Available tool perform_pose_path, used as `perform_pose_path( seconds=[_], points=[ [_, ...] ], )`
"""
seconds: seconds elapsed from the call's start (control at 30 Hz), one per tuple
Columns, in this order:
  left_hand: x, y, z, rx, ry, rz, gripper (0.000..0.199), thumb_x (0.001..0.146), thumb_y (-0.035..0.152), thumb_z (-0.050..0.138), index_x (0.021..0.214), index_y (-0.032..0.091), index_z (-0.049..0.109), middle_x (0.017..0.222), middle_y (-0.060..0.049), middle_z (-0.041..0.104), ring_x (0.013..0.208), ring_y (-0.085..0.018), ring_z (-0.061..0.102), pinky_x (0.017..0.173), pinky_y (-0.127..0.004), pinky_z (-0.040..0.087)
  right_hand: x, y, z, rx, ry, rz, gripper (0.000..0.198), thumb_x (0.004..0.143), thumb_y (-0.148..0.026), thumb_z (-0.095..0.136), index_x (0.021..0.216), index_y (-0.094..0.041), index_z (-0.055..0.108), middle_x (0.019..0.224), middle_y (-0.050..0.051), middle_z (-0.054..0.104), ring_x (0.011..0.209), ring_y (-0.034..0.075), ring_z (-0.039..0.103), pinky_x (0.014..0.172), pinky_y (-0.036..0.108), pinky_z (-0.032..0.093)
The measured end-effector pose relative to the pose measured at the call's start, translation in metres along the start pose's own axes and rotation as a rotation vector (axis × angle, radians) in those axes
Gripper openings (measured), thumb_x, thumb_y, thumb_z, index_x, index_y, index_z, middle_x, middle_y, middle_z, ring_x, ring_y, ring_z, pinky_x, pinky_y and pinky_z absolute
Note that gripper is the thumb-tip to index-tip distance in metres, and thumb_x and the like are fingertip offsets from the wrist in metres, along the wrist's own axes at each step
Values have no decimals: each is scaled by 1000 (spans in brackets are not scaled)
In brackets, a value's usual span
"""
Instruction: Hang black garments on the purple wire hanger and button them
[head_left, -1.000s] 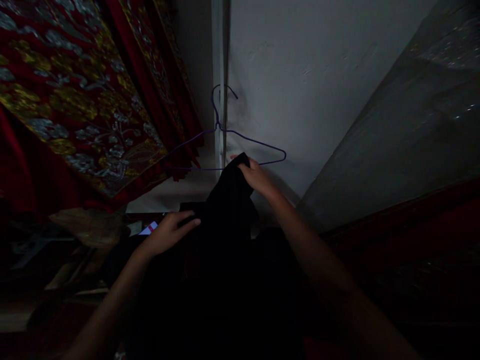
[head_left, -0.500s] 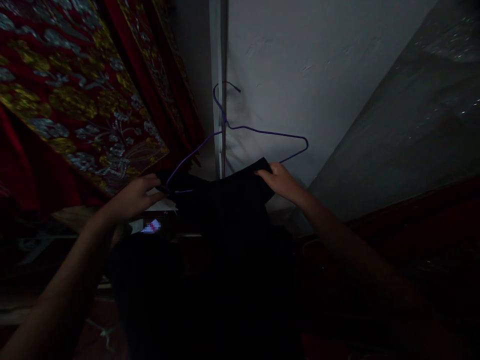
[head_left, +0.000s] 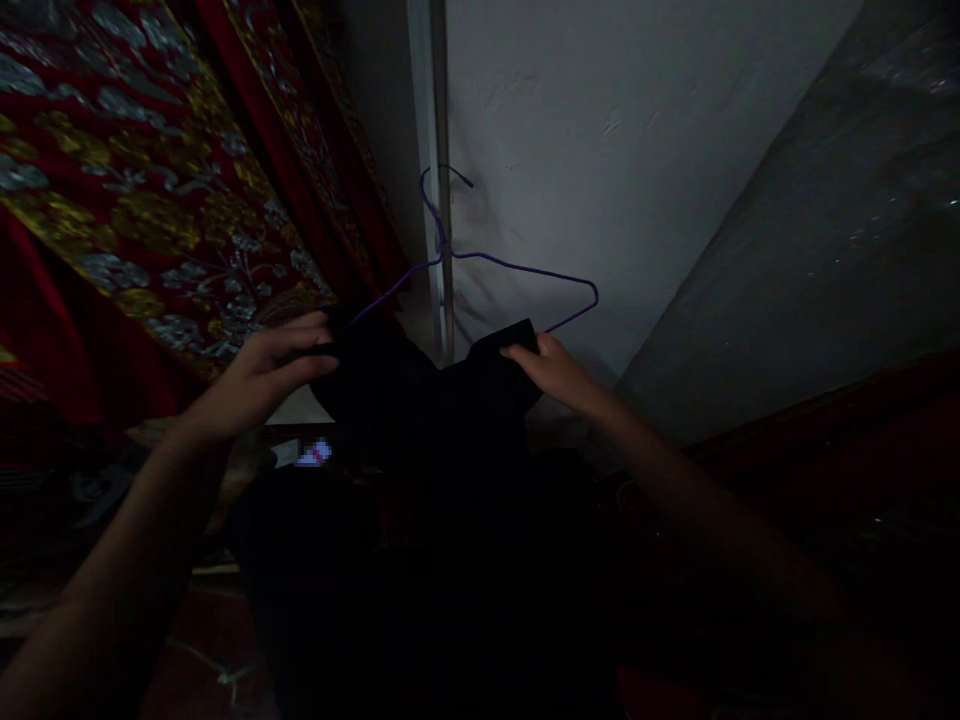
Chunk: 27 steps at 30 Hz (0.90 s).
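A dark garment (head_left: 450, 420) hangs between my hands; its exact kind is lost in the dim light. My left hand (head_left: 289, 360) pinches its upper left part, where the left end of a purple wire hanger (head_left: 517, 266) is covered by the cloth. My right hand (head_left: 551, 370) grips the upper right edge between thumb and fingers. The hanger's right end sticks out bare above that edge. Its hook sits at a narrow pale upright strip (head_left: 431, 130) on the wall; whether it is hooked on something I cannot tell.
Red cloth with gold and silver embroidery (head_left: 157, 215) hangs at the left. Behind the hanger is a pale wall (head_left: 600, 130), with grey shiny sheeting (head_left: 810, 230) slanting down at the right. A small pale item (head_left: 313, 454) lies low at the left. The lower area is very dark.
My left hand has raised the cloth over the hanger's left end, which was bare before. My right hand has stayed nearly in place, still gripping the garment. The view has shifted slightly.
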<state>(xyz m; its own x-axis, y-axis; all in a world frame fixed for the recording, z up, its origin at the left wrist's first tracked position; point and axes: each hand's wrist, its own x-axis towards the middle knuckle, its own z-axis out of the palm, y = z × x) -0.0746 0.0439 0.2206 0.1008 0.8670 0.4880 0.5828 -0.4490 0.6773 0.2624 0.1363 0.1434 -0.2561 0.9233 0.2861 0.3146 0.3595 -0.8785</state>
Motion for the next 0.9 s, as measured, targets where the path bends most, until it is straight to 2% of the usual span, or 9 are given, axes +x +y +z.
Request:
perform_pose_path(
  seconds=[0.07, 0.2, 0.27, 0.33, 0.4, 0.5, 0.63, 0.8, 0.9],
  points=[
    [13, 7, 12, 101, -45, 107, 18, 82, 36, 65, 87, 20, 72, 89, -4, 63, 87, -24, 60, 87, -39, 48, -6, -4, 3, 57, -66, -34, 17, 82, -34, 60, 76, -19, 65, 70, 1, 64, 66, 18, 59, 62, 30, 46],
    [31, 0, 37, 237, 92, 161, 50, 78, 17, 56, 127, 21, 64, 110, -5, 70, 98, -25, 64, 91, -37, 48, -15, -8, -11, -8, 4, -230, 20, 82, -26, 63, 100, -21, 70, 99, 6, 72, 93, 24, 67, 86, 39, 53],
    [33, -6, 43, 268, 64, 125, 50, 77, 14, 52, 124, 21, 67, 99, -4, 72, 88, -24, 66, 86, -35, 50, -13, -3, -28, -43, 194, -275, 43, 80, -24, 67, 123, -22, 64, 112, 9, 71, 98, 25, 67, 88, 41, 54],
    [33, -10, 44, 283, 60, 89, 43, 78, 14, 50, 115, 20, 72, 87, -3, 72, 76, -22, 65, 79, -33, 50, -4, 7, -48, -27, 356, -240, 66, 81, -31, 71, 143, -21, 48, 110, 12, 72, 91, 25, 69, 77, 39, 56],
    [33, -11, 42, 286, 82, 71, 37, 79, 15, 50, 108, 20, 74, 81, -2, 71, 73, -21, 64, 75, -32, 49, 8, 20, -68, 4, 398, -186, 78, 80, -40, 74, 148, -19, 41, 101, 12, 73, 79, 23, 69, 65, 35, 54],
    [34, -15, 38, 282, 124, 102, 33, 81, 16, 52, 104, 22, 76, 85, -3, 72, 78, -22, 65, 78, -33, 50, 24, 32, -89, -45, 302, -181, 62, 78, -43, 77, 131, -15, 61, 95, 11, 74, 77, 23, 69, 63, 33, 54],
    [36, -26, 27, 348, 297, 209, 27, 83, 20, 60, 104, 22, 77, 101, -5, 70, 99, -23, 63, 93, -36, 49, 19, 18, -101, -240, 131, -201, 25, 81, -38, 75, 92, -16, 76, 83, 8, 74, 81, 23, 69, 66, 32, 53],
    [44, -46, 15, 298, 266, 49, 33, 91, 37, 62, 116, 17, 72, 111, -6, 70, 106, -25, 63, 98, -38, 47, 0, -15, -102, -205, -45, -71, 37, 82, -52, 73, 76, -16, 75, 69, 3, 69, 67, 18, 68, 57, 29, 52],
    [54, -54, 24, 174, 230, 23, 39, 89, 43, 65, 118, 17, 70, 113, -8, 72, 103, -26, 65, 96, -38, 48, 4, -20, -88, -102, 69, -78, 49, 88, -62, 66, 79, -15, 75, 71, 8, 71, 66, 21, 70, 57, 34, 56]
  ],
)
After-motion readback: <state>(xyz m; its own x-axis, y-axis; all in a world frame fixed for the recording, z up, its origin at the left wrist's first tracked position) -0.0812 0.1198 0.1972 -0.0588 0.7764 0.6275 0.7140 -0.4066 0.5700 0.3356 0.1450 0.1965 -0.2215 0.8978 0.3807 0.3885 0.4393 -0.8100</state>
